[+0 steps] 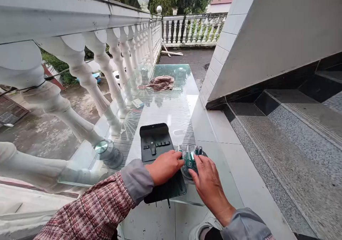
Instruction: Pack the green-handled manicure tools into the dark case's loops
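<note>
A black manicure case [156, 140] lies unfolded on the glass table, its small elastic loops showing nothing in them. To its right stands a row of small green-handled tools: a nail clipper [180, 148], small scissors [189, 158] and more clippers [198, 149]. My left hand [165, 167] reaches across the case, its fingers closed at the leftmost nail clipper; the exact grip is partly hidden. My right hand [210, 179] is open beside the row, thumb and fingers apart, fingertips at the right-hand clippers.
The glass table [224, 175] has a metal-capped leg [107, 152] at left. A brown cloth [161, 83] and a small card [137, 103] lie farther back. A white balustrade [98, 69] runs along the left; stone steps [267, 136] rise at right.
</note>
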`<state>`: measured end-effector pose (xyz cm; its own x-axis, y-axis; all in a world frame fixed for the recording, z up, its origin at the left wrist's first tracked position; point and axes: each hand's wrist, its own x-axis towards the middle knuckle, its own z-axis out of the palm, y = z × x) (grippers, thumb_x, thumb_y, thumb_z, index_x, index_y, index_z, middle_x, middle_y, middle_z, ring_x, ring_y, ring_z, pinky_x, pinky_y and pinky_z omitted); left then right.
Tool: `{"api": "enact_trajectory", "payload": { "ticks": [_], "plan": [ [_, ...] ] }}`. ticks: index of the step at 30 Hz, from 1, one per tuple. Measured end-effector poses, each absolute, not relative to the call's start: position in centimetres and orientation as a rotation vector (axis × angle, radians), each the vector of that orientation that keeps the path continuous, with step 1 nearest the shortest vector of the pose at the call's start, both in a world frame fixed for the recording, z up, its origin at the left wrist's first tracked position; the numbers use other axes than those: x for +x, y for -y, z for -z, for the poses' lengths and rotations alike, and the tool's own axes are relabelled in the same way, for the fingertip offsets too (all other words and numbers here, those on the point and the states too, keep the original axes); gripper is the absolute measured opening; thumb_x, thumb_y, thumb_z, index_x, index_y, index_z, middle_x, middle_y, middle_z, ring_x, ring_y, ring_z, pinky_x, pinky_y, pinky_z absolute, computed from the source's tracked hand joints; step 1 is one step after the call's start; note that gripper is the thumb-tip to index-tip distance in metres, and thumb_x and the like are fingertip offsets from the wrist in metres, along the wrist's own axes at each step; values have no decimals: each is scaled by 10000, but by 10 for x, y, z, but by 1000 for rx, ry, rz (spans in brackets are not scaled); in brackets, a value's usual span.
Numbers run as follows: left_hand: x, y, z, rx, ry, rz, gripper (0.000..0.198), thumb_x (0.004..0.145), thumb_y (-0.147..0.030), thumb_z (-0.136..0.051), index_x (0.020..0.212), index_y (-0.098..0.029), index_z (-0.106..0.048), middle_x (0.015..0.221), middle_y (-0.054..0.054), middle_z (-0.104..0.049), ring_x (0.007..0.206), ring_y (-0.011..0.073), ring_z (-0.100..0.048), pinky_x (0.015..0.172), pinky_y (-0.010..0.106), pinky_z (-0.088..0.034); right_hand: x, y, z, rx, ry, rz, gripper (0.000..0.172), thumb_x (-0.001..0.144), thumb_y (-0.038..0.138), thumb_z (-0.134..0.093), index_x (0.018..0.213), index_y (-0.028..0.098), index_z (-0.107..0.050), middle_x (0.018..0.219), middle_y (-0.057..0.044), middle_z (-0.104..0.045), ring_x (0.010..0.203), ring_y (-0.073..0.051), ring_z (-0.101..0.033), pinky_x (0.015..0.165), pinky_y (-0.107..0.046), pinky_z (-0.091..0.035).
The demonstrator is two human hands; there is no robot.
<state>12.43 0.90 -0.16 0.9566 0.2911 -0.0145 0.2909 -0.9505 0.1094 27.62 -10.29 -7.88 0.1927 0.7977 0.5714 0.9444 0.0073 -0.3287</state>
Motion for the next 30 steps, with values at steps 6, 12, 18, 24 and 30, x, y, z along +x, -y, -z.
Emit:
{"api": "enact_trajectory", "payload": {
  "ticks": [6, 12, 18, 24, 30],
  "plan": [
    [146, -28, 10, 2999, -373, 21, 181, 885, -132, -479, 854, -155, -656, 993, 56, -613, 844, 181, -564, 740, 271, -454, 278, 68, 85, -1750, 1687, 267, 387, 906, 181, -364, 1265, 159, -505, 1118, -141, -555, 1088, -273, -451, 925, -472, -434],
    [175, -63, 18, 2886, -510, -187, 193, 860, -100, -502, 901, -155, -683, 994, 46, -642, 924, 168, -592, 803, 252, -472, 297, 25, 76, -1685, 1667, 95, 368, 894, 195, -382, 1219, 183, -554, 1104, -121, -577, 1054, -259, -487, 918, -453, -446],
    [147, -57, 6, 2870, -620, -334, 283, 819, -67, -547, 1070, -168, -631, 1158, 92, -603, 1026, 198, -590, 884, 315, -497, 316, 39, 53, -1680, 1409, 3, 345, 912, 318, -377, 1149, 175, -582, 1126, -119, -586, 1071, -235, -518, 941, -434, -434],
    [74, -7, -7, 2782, -624, -862, 273, 891, -129, -477, 1142, -182, -572, 1146, 95, -615, 1024, 193, -593, 866, 352, -526, 328, 91, 59, -1953, 1351, -163, 301, 819, 355, -516, 1032, 170, -619, 1010, -100, -615, 931, -241, -563, 805, -393, -480],
    [50, 19, 3, 2538, -776, -1137, 222, 885, -123, -510, 1066, -206, -607, 1053, 62, -648, 974, 164, -615, 830, 302, -542, 304, 83, 65, -1978, 1579, 157, 335, 824, 345, -559, 1080, 130, -589, 993, -133, -587, 919, -263, -501, 786, -391, -452]
  ]
}}
